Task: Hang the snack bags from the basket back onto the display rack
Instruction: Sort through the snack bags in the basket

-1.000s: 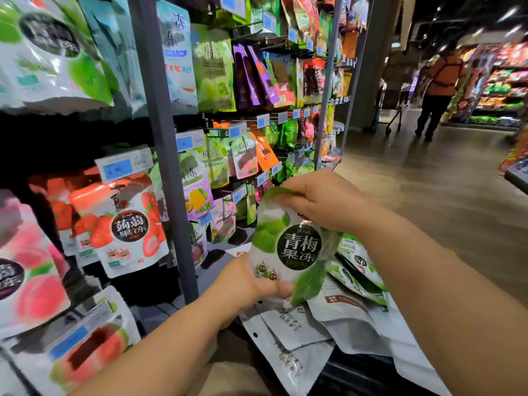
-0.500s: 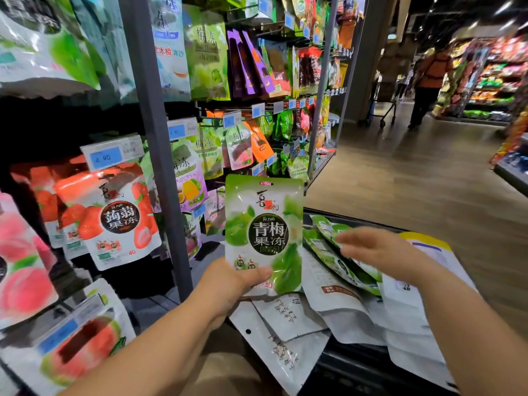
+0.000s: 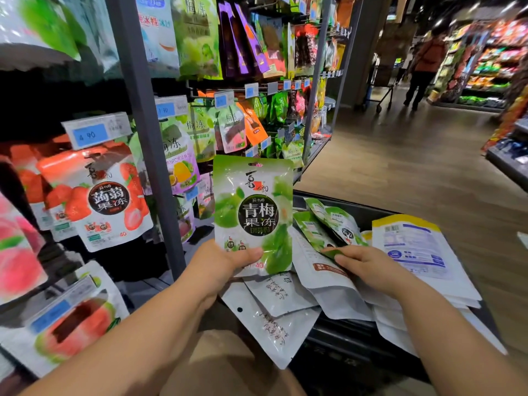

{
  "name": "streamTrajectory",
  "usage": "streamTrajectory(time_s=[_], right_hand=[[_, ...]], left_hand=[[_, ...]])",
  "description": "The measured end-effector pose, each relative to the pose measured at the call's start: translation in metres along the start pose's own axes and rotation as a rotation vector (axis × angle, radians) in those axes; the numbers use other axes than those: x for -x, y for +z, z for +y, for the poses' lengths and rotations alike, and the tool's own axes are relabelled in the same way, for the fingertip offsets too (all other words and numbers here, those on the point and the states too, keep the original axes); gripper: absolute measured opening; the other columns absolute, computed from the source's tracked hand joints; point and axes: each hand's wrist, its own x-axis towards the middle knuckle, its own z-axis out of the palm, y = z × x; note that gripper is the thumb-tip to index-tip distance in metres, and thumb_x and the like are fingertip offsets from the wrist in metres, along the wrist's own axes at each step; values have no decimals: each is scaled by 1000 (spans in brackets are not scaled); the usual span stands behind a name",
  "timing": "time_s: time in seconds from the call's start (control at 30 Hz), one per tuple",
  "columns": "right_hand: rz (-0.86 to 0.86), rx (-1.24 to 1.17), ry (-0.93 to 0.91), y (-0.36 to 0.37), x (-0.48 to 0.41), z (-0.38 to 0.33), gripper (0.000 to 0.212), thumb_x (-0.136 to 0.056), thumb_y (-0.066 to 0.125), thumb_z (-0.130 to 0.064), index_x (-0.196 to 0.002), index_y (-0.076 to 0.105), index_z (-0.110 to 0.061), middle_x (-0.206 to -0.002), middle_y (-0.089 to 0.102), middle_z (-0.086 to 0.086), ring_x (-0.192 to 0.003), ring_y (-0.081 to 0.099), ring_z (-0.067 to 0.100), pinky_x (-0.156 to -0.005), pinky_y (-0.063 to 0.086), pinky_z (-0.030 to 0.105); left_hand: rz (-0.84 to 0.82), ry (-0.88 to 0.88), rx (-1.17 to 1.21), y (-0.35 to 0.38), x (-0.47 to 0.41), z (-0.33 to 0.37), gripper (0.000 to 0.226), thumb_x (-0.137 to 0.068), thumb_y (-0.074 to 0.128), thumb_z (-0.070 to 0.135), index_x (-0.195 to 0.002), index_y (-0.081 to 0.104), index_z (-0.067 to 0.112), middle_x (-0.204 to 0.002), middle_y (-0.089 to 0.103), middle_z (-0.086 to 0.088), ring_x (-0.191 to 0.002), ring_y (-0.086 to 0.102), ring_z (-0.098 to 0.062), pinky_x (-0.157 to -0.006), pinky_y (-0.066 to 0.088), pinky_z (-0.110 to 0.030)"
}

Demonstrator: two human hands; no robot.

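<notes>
Left hand: our left hand [image 3: 225, 264] grips the bottom edge of the green plum jelly bag [image 3: 254, 212]. The thumb is pressed flat on the bag's front and the fingers are hidden behind it.
Held bag: we hold it upright over the near left corner of the basket, just right of the rack's post. It is a flat, glossy, rectangular plastic pouch, green fading to white, with a round black label and a small hang slot at the top edge.
Right hand: our right hand [image 3: 363, 267] reaches into the basket. Thumb and forefinger pinch the lower corner of a second green pouch [image 3: 314, 231], which lies tilted among the others.
Basket: we see a dark basket [image 3: 363, 210] with a straight far rim, but cannot make out its material.
Loose bags: smooth white pouches [image 3: 285, 318] overlap in a heap, one with a round punched hole. A larger yellow-topped white bag [image 3: 414, 244] lies at the right.
Rack: the display rack [image 3: 148, 138] has a matte grey upright post, with shiny bags hanging in rows on both sides.
Hanging stock: a strawberry-printed bag [image 3: 111, 201] hangs left of the post, under a blue price tag [image 3: 90, 134].
Floor: wood-look planks [image 3: 400, 167] run down the aisle.
Far end: we see a blurred person [image 3: 425, 61] standing beside a cart [image 3: 381, 81].
</notes>
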Motion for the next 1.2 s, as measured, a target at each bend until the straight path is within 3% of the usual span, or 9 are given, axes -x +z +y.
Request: streamTrajectory(time_s=[0.07,0.23,0.33,0.4,0.57,0.77,0.9,1.03,1.2], right_hand=[[85,32,-35,2,-1,-2,24,-101,53,-28,-107,72,-16,-105,70,2,-101,60,20,-83,42,28],[354,59,-221,-3,-5,-24,18,-100,55,-21,-94,71,-17,-86,69,5,-85,59,24,-71,43,28],[408,106,-321,-17,-5,-47,18,-99,55,-22,-96,73,-27,-74,65,-17,-75,57,14,-64,39,25],[400,190,-384,-30,-6,-67,26,-100,54,-24,-84,65,-41,-65,60,-21,-69,53,10,-62,36,26],[410,326,-502,-65,-17,-108,21,-101,50,-32,-85,64,-31,-77,66,-3,-78,60,22,-71,49,34],[292,432,-571,-75,-17,-158,27,-101,52,-31,-74,55,-35,-70,56,-15,-69,51,6,-62,39,23],[198,477,-579,-75,-20,-179,24,-101,50,-36,-85,63,-23,-81,63,0,-78,58,17,-76,49,36],[127,537,-583,-80,-23,-200,27,-102,48,-35,-85,58,-15,-75,58,1,-69,54,10,-65,43,26],[69,661,-519,-65,-41,-205,24,-101,47,-42,-85,56,-26,-82,61,0,-80,59,22,-76,50,38]], left_hand=[[6,4,10,0,1,0,37,-75,76,-5,-109,70,10,-101,76,-9,-97,72,-29,-96,54,-47],[43,29,35,-3,4,4,37,-77,75,-6,-111,70,9,-100,77,-8,-95,73,-28,-92,56,-42],[75,65,26,-7,6,9,30,-78,76,-4,-103,72,12,-95,77,-6,-87,75,-21,-78,59,-32],[90,98,-6,-12,7,13,26,-77,77,-1,-97,74,14,-92,78,-3,-81,75,-16,-73,58,-26],[133,142,-19,-23,6,20,30,-78,76,-3,-103,73,12,-97,77,-5,-83,75,-15,-69,58,-23],[154,148,17,-32,6,26,32,-78,74,-6,-108,70,5,-86,78,-1,-69,73,-8,-55,53,-15],[188,166,8,-45,5,31,27,-77,78,-1,-102,72,9,-86,78,0,-74,73,-9,-62,54,-18],[207,168,-37,-57,4,39,24,-77,79,4,-97,72,15,-86,77,3,-78,72,-11,-68,52,-22],[225,180,-111,-65,5,44,20,-74,82,6,-90,73,15,-76,76,7,-73,69,-10,-68,52,-23]])
